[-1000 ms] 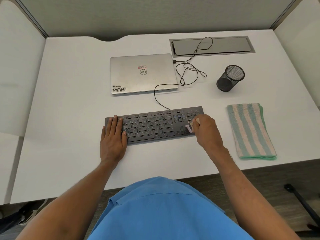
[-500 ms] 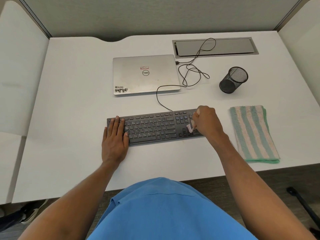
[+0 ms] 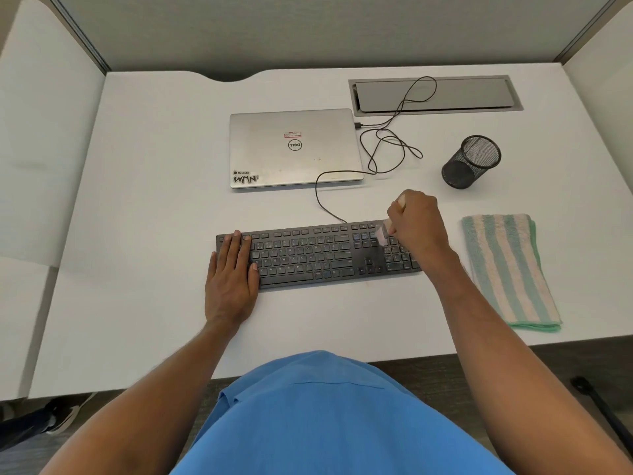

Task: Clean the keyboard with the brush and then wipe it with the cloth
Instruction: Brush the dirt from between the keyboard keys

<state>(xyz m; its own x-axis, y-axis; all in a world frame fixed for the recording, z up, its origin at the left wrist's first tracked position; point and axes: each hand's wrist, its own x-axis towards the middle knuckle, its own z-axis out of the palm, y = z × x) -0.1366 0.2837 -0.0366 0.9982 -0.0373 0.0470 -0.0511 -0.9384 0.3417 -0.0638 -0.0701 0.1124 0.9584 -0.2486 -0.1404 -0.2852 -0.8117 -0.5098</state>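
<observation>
A black keyboard (image 3: 318,255) lies across the middle of the white desk (image 3: 147,320). My left hand (image 3: 231,277) rests flat on the keyboard's left end, fingers straight. My right hand (image 3: 418,226) grips a small pale brush (image 3: 383,231) over the keyboard's upper right part. The brush's bristles touch the keys left of the number pad, and its handle end sticks out above my fingers. A folded cloth (image 3: 507,269) with green and cream stripes lies on the desk to the right of the keyboard, untouched.
A shut silver laptop (image 3: 294,149) lies behind the keyboard. A black cable (image 3: 380,156) loops from it toward a grey cable tray (image 3: 435,96) at the back. A black mesh cup (image 3: 471,162) stands at the right, behind the cloth. White partition panels flank the desk.
My right hand has moved the brush from the keyboard's lower right up toward its back edge. My left hand has stayed on the left end.
</observation>
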